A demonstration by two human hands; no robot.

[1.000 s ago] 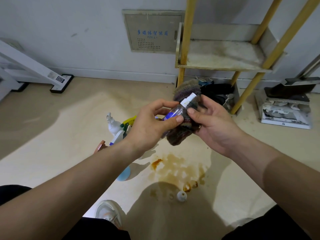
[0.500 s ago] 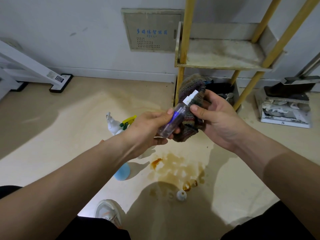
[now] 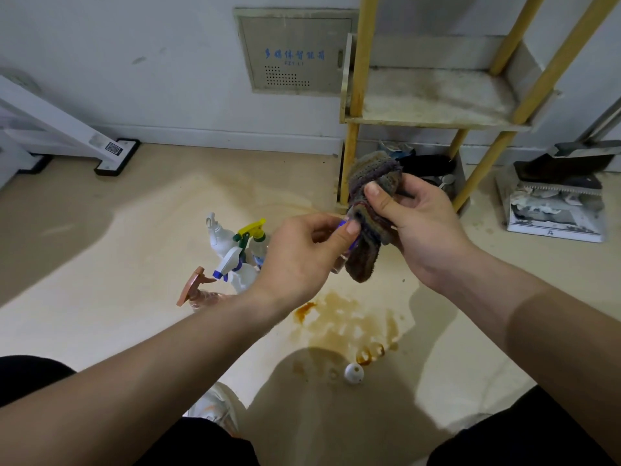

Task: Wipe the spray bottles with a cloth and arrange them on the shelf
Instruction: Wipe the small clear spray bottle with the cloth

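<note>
Above the stained floor [image 3: 336,317], in front of the shelf [image 3: 437,105]: left hand [image 3: 299,260] pinches the small spray bottle [image 3: 341,225] by its lower body, thumb on the purple label, leaving the top end free for wiping. Right hand [image 3: 423,223] clamps the cloth [image 3: 366,237] around that upper part, thumb pressing from the front, so the nozzle is hidden in the fold. Likely mid-wipe. At least 4 other spray bottles [image 3: 235,260] stand grouped on the floor beside the left wrist, probably queued for wiping.
</note>
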